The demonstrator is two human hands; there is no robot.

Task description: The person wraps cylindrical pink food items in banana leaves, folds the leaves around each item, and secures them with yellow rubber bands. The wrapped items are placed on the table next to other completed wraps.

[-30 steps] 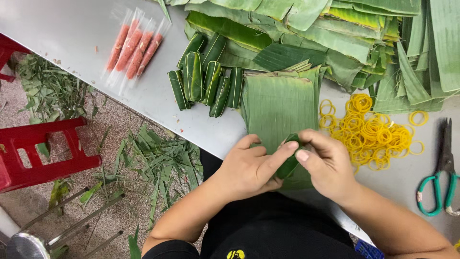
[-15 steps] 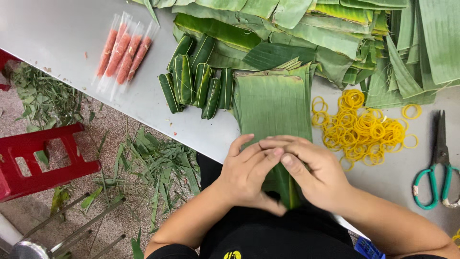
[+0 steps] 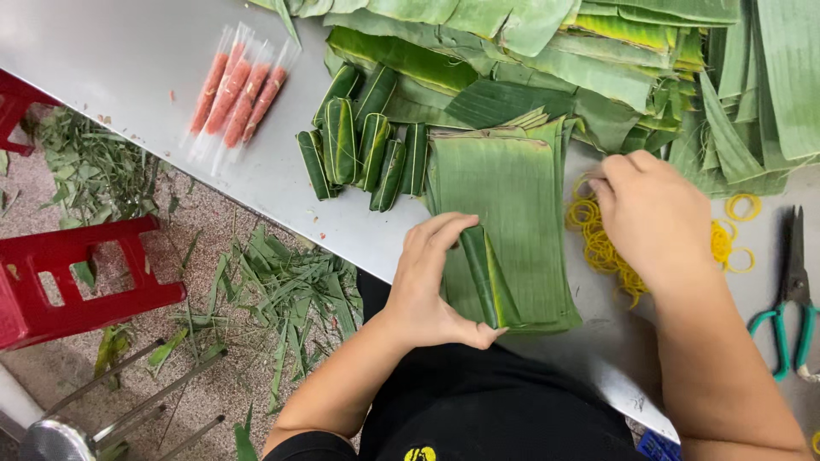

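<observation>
1. Left hand (image 3: 431,286) pinches the leaf roll (image 3: 483,275) on the leaf stack (image 3: 512,196).
2. Right hand (image 3: 653,213) curls into the rubber bands (image 3: 598,248); its grip is hidden.
3. Risk: one-handed, the roll may spring open.

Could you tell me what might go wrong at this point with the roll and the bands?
1. Only the left hand holds the leaf roll, pinched end to end, so the unbound leaf may spring open.
2. The right hand is in the band pile; it may snag several bands.
3. The roll lies near the table edge, so a slip could drop it onto the littered floor.
</observation>
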